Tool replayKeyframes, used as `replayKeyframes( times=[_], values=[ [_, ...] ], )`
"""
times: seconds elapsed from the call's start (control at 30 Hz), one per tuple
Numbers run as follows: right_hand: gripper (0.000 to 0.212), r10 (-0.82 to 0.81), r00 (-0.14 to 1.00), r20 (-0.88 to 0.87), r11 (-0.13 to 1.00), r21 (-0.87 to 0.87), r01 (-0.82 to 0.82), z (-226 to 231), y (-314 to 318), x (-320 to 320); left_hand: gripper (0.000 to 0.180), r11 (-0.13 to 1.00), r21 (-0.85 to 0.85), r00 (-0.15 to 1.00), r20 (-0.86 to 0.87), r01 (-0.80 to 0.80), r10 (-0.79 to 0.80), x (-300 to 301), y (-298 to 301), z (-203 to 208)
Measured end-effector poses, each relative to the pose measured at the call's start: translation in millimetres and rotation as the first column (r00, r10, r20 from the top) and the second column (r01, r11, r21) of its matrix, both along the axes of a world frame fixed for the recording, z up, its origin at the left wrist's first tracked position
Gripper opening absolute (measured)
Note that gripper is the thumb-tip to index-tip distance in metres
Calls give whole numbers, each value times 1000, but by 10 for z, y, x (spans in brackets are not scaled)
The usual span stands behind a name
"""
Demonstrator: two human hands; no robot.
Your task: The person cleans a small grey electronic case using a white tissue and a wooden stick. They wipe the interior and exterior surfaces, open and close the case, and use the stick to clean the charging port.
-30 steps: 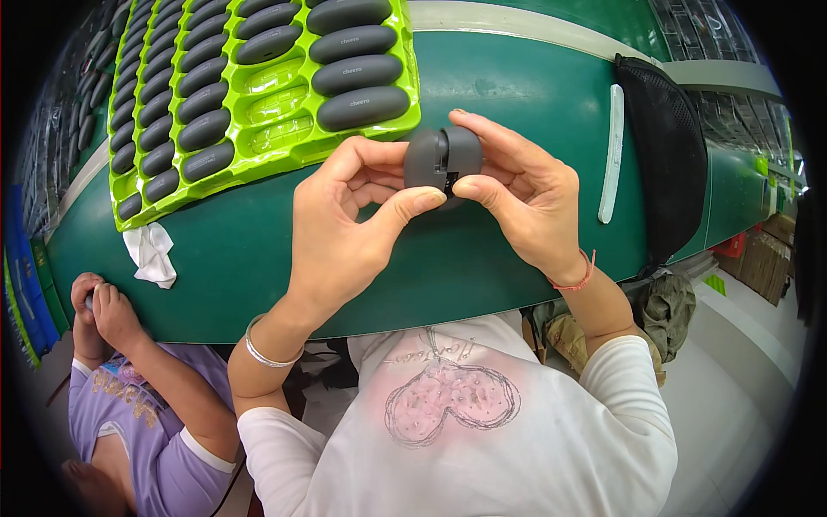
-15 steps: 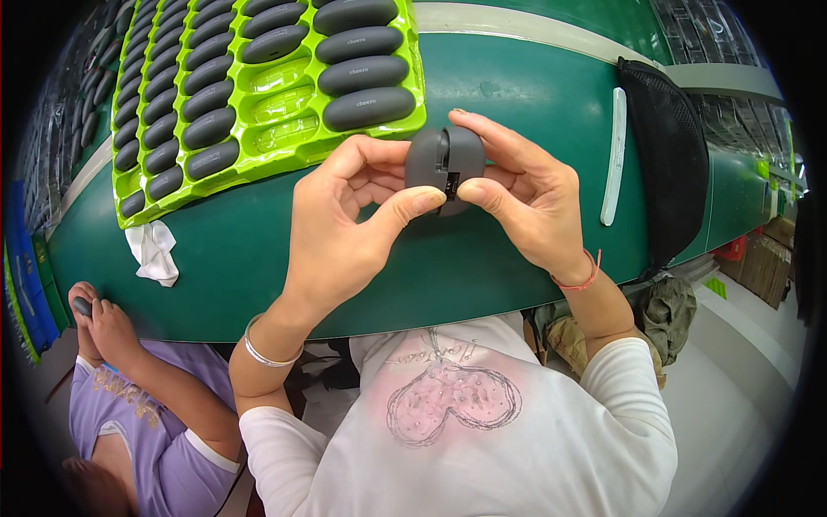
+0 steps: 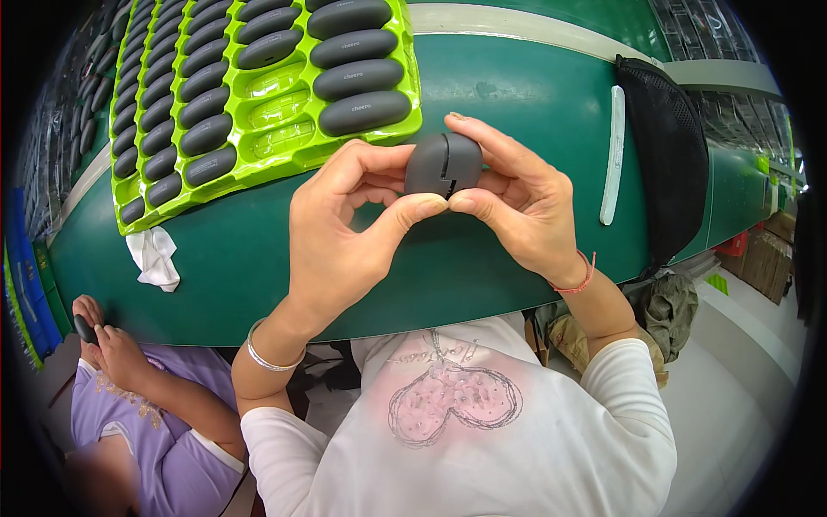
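A dark grey, rounded plastic case (image 3: pixel 426 165) is held up over the green table, just in front of the tray. Its two halves meet along a narrow stepped seam, with a small dark slot at the lower end. My left hand (image 3: pixel 349 220) grips the left half between thumb and fingers. On the other half, my right hand (image 3: pixel 525 194) pinches with its thumb low and index finger over the top. Both thumb tips almost touch at the seam. The case's far side and the fingertips behind it are hidden.
A bright green tray (image 3: pixel 256 158) holds rows of dark grey oval cases, with several bare pockets. A crumpled white cloth (image 3: pixel 155 258) lies by its corner. To the right are a pale strip (image 3: pixel 613 155) and a black mesh pouch (image 3: pixel 663 164). At left, a co-worker's hands (image 3: pixel 112 345) hold a dark piece.
The gap between the case's two halves has narrowed, covering most of the inner parts that showed before. My thumbs have come closer together. The co-worker's dark piece has turned slightly.
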State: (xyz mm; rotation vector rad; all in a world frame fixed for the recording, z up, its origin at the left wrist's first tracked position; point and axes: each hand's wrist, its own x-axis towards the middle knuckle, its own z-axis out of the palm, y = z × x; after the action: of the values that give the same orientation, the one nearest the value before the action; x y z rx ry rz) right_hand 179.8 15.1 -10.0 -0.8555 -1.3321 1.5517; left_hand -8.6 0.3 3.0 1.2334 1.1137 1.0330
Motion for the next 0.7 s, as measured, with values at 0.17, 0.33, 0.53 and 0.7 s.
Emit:
replayKeyframes(
  times=[0.17, 0.33, 0.53, 0.7],
  values=[
    [49, 43, 999, -11, 998, -50, -43, 17, 2, 15, 31, 995, 14, 994, 51, -95, 94, 53, 7, -65],
    [49, 46, 999, 7, 997, -68, -46, 41, 5, 20, 38, 970, 228, 993, -58, -89, 105, 56, 21, -123],
    [48, 14, 999, -40, 993, -118, -19, 32, 1, 2, 45, 951, 309, 976, -209, 6, 61, 22, 54, -94],
    [50, -105, 961, -254, 941, -339, 13, 40, 7, -34, 61, 859, 512, 914, -359, 24, 188, 159, 13, 19]
  ],
)
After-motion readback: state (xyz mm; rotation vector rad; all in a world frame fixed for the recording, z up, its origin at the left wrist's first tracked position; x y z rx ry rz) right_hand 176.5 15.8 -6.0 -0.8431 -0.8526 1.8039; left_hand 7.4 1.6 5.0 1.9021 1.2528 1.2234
